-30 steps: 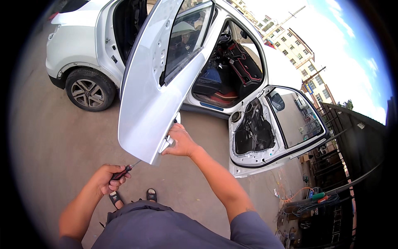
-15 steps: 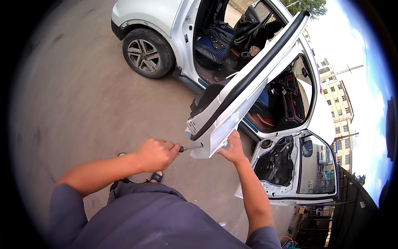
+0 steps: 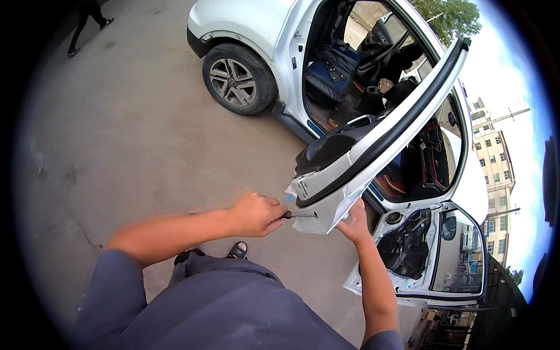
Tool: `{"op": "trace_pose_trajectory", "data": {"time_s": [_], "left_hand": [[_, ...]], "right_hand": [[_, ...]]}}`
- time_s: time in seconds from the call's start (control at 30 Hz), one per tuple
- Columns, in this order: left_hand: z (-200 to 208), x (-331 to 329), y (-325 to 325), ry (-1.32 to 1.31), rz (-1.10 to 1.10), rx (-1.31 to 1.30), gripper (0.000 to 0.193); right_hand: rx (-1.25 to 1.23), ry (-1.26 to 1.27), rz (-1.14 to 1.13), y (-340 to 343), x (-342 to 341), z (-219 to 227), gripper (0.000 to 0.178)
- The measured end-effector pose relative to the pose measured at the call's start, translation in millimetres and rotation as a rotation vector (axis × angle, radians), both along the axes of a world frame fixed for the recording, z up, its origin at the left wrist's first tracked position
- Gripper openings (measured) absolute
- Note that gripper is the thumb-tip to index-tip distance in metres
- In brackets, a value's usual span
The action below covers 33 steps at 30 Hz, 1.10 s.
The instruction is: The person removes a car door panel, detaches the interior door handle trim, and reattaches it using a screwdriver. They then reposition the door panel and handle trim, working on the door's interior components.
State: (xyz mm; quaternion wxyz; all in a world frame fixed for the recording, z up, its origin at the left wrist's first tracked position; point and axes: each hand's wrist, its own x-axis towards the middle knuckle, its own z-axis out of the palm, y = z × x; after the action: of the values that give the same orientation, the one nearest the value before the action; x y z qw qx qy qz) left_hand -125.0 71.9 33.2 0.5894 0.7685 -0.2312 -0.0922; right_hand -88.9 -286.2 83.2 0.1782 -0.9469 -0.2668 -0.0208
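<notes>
Left hand [image 3: 255,214] clenched round slim screwdriver [image 3: 302,216], dark handle, metal shaft; tip at dark hole in edge of open white painted-metal rear door [image 3: 328,176]. Right hand [image 3: 354,224] curled at door's outer side; fingertips hidden, can't tell grip. Screwdriver likely light, stiff, best held by handle; door probably heavy, rigid, slick, steadied near edge. Second ago door's outer face showed; now sealed edge. Far off, walker's dark-trousered legs [image 3: 81,28] have appeared.

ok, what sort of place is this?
Looks like an outdoor car-repair yard: the white car stands under open sky, its front door lacks inner trim, and the left hand holds a screwdriver at the edge of the rear door.
</notes>
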Motion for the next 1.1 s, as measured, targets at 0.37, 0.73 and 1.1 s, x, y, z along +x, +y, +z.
{"op": "trace_pose_trajectory", "data": {"time_s": [0.37, 0.73, 1.1], "left_hand": [[9, 22, 12, -0.507, -0.088, 0.224, 0.032], [5, 45, 11, -0.078, -0.201, 0.001, 0.021], [19, 27, 6, 0.565, -0.075, -0.012, 0.027]], "right_hand": [[0.074, -0.022, -0.048, 16, -9, 8, 0.077], [0.130, -0.027, -0.048, 28, -7, 14, 0.084], [0.145, -0.071, -0.026, 29, -10, 23, 0.074]]}}
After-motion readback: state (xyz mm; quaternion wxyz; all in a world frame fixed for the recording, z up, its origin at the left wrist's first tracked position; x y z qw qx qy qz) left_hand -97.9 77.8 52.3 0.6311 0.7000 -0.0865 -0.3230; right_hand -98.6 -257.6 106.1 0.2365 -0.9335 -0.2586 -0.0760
